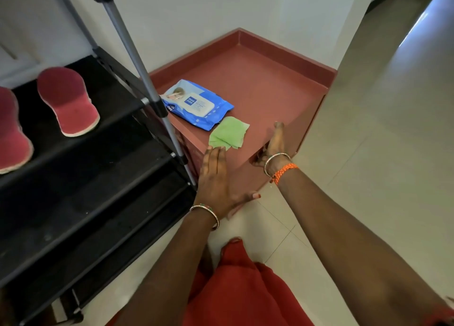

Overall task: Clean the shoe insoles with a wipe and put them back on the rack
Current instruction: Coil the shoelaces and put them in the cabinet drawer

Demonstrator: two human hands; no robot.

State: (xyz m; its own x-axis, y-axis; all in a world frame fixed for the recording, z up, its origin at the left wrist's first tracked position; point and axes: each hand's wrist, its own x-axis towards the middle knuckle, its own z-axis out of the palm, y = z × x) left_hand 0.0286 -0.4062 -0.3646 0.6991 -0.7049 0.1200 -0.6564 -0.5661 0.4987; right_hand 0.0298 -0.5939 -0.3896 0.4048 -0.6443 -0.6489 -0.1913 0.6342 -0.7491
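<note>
Left hand [216, 178]: fingers straight, together, tips touching green wipe [228, 134]. Right hand [272, 146]: flat on red stand's [270, 80] edge, holding nothing. Two insoles [68, 100] on rack [103, 178], left of fingers. Likely finished; wipe used, set beside pack [196, 104].

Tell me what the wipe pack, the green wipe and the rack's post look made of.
Wipe pack: glossy plastic film, going by its sheen and crinkles. Green wipe: thin, matte, probably non-woven cloth; it lies limp and folded. Rack post: smooth metal tube, seemingly, with a grey sheen.
</note>
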